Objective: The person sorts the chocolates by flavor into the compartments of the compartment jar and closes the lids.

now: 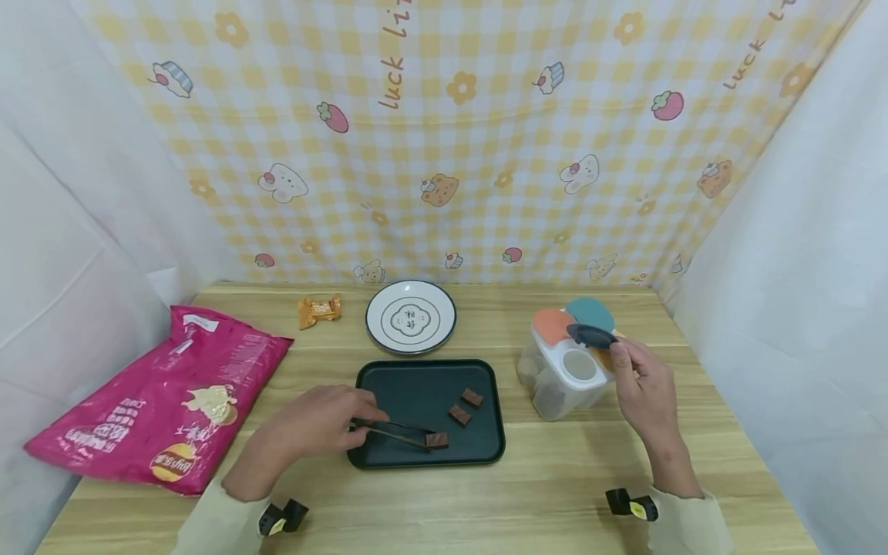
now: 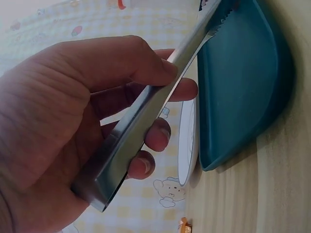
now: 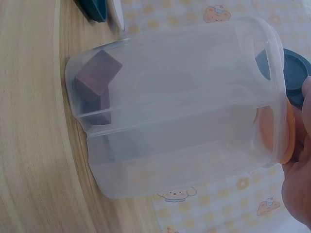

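My left hand [image 1: 329, 420] holds metal tongs [image 2: 141, 111] over the dark tray [image 1: 395, 378]. The tongs' tips touch a chocolate piece [image 1: 437, 440] near the tray's front edge; whether they squeeze it I cannot tell. Two more chocolate pieces [image 1: 459, 415] lie farther right on the tray. On the right stands a translucent storage container [image 1: 555, 393] with orange and teal round lids. My right hand [image 1: 648, 385] pinches its dark blue lid [image 1: 591, 336], tilted up beside a round opening [image 1: 579, 364]. Brown blocks [image 3: 99, 75] lie at the container's bottom in the right wrist view.
A white plate [image 1: 411, 316] with a dark rim sits behind the tray. To its left is an orange wrapped snack [image 1: 319, 309]. A large pink chip bag [image 1: 166, 401] covers the table's left side. A patterned curtain [image 1: 458, 154] hangs along the back.
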### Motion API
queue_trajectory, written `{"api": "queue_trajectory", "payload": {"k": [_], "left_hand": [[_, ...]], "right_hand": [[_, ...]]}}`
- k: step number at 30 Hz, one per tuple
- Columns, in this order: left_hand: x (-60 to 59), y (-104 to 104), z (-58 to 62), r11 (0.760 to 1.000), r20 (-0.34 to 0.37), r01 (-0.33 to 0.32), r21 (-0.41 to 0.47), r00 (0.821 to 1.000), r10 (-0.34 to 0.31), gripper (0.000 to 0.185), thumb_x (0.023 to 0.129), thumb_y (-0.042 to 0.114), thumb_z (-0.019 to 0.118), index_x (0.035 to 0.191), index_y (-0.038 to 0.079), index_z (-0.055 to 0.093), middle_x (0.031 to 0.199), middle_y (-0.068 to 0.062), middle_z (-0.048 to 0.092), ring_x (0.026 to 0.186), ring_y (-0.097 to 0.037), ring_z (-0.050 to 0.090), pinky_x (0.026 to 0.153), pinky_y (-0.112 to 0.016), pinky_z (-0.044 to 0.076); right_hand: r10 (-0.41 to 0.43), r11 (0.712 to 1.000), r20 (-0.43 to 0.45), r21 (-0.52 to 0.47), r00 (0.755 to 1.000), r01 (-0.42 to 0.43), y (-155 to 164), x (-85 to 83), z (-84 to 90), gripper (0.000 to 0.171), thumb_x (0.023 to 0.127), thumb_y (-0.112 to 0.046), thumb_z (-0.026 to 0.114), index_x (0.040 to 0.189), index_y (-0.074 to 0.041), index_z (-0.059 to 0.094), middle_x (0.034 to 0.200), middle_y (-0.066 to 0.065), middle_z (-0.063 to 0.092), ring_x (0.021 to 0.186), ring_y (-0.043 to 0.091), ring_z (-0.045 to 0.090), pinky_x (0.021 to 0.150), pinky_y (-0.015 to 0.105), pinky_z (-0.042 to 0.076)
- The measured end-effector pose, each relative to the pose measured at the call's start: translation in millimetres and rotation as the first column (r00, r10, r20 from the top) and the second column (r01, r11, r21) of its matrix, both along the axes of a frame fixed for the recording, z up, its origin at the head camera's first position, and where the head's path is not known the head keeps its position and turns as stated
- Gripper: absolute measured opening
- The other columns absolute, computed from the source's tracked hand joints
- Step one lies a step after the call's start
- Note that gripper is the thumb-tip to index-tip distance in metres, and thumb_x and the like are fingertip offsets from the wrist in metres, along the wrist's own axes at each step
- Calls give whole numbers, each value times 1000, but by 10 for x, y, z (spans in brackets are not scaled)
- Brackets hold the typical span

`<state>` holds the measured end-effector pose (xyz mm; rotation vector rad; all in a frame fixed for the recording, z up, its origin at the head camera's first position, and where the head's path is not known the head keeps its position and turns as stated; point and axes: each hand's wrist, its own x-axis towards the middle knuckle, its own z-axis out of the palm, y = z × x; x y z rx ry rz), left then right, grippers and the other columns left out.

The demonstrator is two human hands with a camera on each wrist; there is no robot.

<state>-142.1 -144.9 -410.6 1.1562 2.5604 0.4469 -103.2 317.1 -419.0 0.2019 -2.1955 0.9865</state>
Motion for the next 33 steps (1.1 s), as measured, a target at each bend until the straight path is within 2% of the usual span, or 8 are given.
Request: {"api": "queue_trajectory", "payload": {"k": [14, 24, 33], "left_hand": [[-10, -2, -26, 1000, -10, -6, 18, 1000, 6, 24, 90, 11, 76, 113, 14, 82, 104, 5, 69, 85, -10, 59, 74, -33, 54], [-6, -15, -58, 999, 1, 4, 44, 1000, -4, 25, 91, 11, 76, 114, 15, 81, 104, 7, 69, 84, -10, 57, 73, -31, 53], [-5, -24, -34, 997, -11, -3, 73, 1000, 4, 27, 91, 10, 76, 117, 14, 81, 103, 5, 68, 79, -8, 54, 66, -25, 49]], "right_hand": [[7, 1000, -18, 15, 1000, -7, 1, -3, 8, 19, 103, 1, 58, 106, 9, 75, 109, 23, 72, 103, -12, 58, 82, 8, 44], [-6, 1000, 26, -6, 1000, 6, -3, 3, 1, 20, 104, 0, 58, 107, 9, 75, 111, 22, 72, 103, -10, 58, 81, 8, 43], [-14, 1000, 35, -3, 999, 14, 3, 6, -2, 22, 105, -4, 58, 105, 9, 75, 111, 22, 72, 102, -7, 60, 81, 8, 43]]}}
